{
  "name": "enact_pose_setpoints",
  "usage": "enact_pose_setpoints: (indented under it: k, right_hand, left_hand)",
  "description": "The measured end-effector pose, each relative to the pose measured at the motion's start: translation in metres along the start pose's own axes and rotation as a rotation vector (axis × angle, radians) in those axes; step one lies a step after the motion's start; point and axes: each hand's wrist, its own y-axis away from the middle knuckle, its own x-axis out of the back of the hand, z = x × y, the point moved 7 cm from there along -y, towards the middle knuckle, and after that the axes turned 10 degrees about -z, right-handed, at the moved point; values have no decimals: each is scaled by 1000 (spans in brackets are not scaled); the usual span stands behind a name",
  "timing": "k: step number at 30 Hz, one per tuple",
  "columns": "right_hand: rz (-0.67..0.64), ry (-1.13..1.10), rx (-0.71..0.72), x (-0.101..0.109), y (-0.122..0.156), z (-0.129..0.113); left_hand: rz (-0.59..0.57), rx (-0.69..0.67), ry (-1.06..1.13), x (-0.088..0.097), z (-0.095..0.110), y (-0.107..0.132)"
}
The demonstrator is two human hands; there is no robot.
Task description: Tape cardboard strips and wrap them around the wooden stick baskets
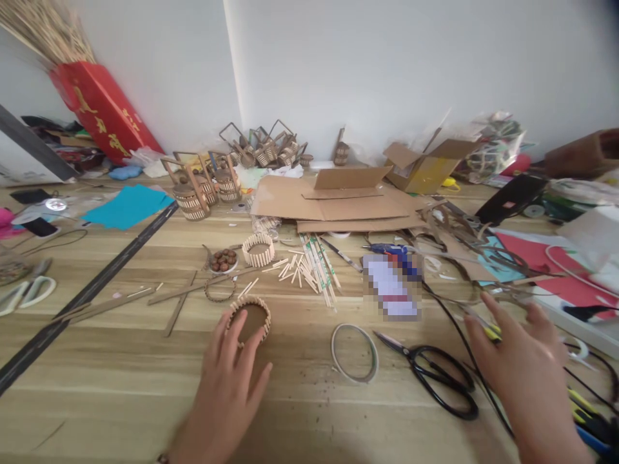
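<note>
My left hand is over a small round basket base edged with short wooden sticks. Its fingers lie across the base's left rim, spread, with the thumb apart; whether they press on it I cannot tell. To the right, my right hand hovers with parted fingers and nothing visible in it, near brown strips. Between the hands lie a roll of tape and black-handled scissors. Beyond them are a second stick ring, loose short sticks and a bowl of brown beads.
Flattened cardboard lies at the back, with an open carton beside it. Small finished baskets stand back left. A glue gun and its black cable lie right of centre. White-handled scissors are far left.
</note>
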Motion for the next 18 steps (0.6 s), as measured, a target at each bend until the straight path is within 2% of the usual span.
enact_pose_setpoints:
  k: [4, 7, 10, 14, 18]
  right_hand:
    - [-84, -24, 111, -21, 7, 6]
    - [-173, -45, 143, -35, 13, -3]
    - [-261, -27, 150, -46, 18, -7]
    - [-333, 18, 119, -50, 21, 7]
    - [-343, 100, 13, -38, 22, 37]
  left_hand:
    - [-77, -272, 26, 3, 40, -7]
    - [-142, -502, 31, -5, 75, -9]
    - [-129, -653, 48, -16, 105, -11]
    - [-154, -699, 42, -35, 126, -19]
    - [-250, -655, 6, -55, 129, -25]
